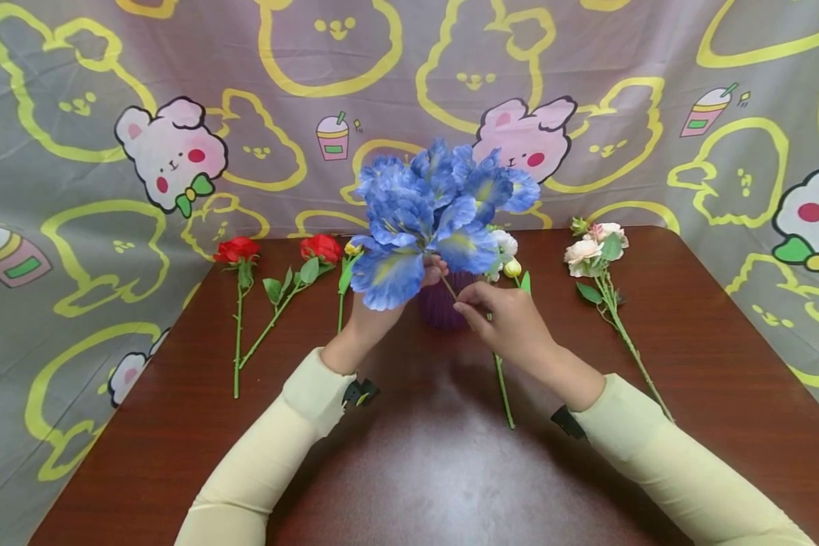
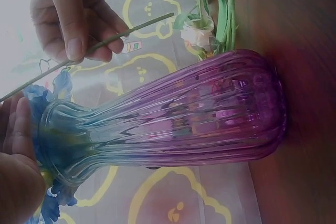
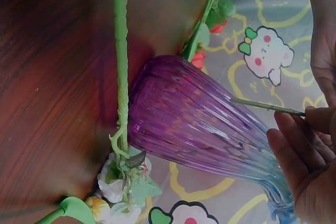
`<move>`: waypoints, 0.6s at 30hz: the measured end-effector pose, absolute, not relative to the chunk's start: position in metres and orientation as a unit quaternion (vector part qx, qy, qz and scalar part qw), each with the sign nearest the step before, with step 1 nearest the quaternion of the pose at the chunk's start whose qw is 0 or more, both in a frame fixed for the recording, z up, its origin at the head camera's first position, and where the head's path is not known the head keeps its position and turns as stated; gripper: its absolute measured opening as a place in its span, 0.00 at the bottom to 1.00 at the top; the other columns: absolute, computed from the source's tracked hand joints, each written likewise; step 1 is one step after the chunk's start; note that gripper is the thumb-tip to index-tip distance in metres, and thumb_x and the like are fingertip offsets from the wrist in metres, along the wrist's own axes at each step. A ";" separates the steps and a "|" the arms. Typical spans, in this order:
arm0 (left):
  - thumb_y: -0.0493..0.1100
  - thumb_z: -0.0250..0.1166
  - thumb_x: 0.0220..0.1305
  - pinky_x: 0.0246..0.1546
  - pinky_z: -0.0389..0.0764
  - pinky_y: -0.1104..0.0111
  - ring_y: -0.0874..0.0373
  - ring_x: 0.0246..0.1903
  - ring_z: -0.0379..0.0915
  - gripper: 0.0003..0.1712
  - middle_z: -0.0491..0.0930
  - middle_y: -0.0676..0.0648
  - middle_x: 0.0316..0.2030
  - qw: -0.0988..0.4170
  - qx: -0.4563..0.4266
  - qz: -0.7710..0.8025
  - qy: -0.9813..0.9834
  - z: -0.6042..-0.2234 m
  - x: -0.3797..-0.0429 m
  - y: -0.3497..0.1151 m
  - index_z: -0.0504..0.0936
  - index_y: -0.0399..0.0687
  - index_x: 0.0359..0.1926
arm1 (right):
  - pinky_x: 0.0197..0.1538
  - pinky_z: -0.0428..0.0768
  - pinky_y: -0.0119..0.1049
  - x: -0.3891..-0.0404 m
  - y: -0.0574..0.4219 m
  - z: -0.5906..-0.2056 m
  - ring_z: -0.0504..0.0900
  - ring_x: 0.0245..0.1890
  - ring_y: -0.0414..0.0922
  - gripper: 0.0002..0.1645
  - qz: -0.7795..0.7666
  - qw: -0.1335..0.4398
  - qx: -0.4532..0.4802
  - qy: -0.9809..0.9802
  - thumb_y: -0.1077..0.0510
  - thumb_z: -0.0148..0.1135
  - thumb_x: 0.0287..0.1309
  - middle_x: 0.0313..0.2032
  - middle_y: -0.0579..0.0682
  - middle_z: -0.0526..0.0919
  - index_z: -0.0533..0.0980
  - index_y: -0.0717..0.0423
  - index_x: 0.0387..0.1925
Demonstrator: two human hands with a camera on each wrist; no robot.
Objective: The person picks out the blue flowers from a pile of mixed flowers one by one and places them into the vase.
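My right hand [image 1: 512, 322] pinches the thin green stem [image 2: 126, 34] of a blue artificial iris between thumb and fingers. The stem's lower end points toward me, outside the vase. My left hand [image 1: 375, 318] is beneath the front blue iris bloom [image 1: 392, 269], its fingertips beside the upper stem; petals hide its thumb and part of its grip. Behind the hands a ribbed glass vase [image 2: 173, 119] stands upright on the table, purple at the base and pale blue at the neck. Other blue irises [image 1: 437, 171] cluster above its mouth.
Two red roses [image 1: 237, 250] lie on the left of the brown table [image 1: 444, 470]. A yellow-budded stem [image 1: 341, 303] lies left of the vase. White flowers with a yellow bud [image 1: 512, 268] lie right of it, pale pink roses [image 1: 594, 250] farther right. A patterned curtain [image 1: 409, 61] hangs behind.
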State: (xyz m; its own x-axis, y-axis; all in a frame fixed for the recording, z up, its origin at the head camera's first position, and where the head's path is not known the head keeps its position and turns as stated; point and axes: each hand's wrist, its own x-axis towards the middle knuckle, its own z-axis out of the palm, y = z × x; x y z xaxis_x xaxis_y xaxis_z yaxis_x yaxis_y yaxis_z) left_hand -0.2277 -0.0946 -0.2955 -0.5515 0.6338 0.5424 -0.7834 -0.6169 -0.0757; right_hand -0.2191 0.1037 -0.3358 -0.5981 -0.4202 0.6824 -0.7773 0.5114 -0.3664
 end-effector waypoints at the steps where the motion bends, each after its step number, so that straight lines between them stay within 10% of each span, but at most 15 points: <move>1: 0.28 0.41 0.65 0.60 0.42 0.53 0.32 0.58 0.45 0.21 0.53 0.19 0.54 0.458 0.195 0.827 -0.261 -0.297 -0.228 -0.096 0.53 0.12 0.53 | 0.26 0.73 0.31 -0.219 0.103 -0.336 0.75 0.23 0.34 0.04 0.335 0.265 0.361 -0.829 0.60 0.63 0.50 0.22 0.41 0.77 0.75 0.55 0.29; 6: 0.29 0.37 0.66 0.60 0.34 0.51 0.27 0.58 0.36 0.23 0.44 0.16 0.55 0.494 0.139 0.779 -0.361 -0.297 -0.225 -0.097 0.44 0.10 0.55 | 0.25 0.72 0.31 -0.219 0.102 -0.337 0.74 0.22 0.34 0.04 0.333 0.265 0.363 -0.829 0.60 0.62 0.50 0.22 0.41 0.77 0.75 0.55 0.29; 13: 0.33 0.54 0.60 0.55 0.61 0.60 0.48 0.46 0.71 0.12 0.76 0.37 0.41 0.199 0.377 0.878 0.218 -0.291 -0.225 -0.095 0.74 0.28 0.43 | 0.24 0.70 0.30 -0.219 0.098 -0.335 0.72 0.20 0.34 0.04 0.335 0.267 0.372 -0.824 0.60 0.62 0.50 0.21 0.40 0.76 0.75 0.54 0.29; 18: 0.30 0.41 0.66 0.59 0.50 0.53 0.35 0.56 0.56 0.18 0.63 0.23 0.50 0.369 0.341 0.861 -0.084 -0.295 -0.229 -0.097 0.61 0.15 0.50 | 0.26 0.72 0.31 -0.220 0.097 -0.334 0.74 0.22 0.33 0.05 0.335 0.263 0.381 -0.820 0.58 0.62 0.50 0.22 0.40 0.77 0.76 0.55 0.29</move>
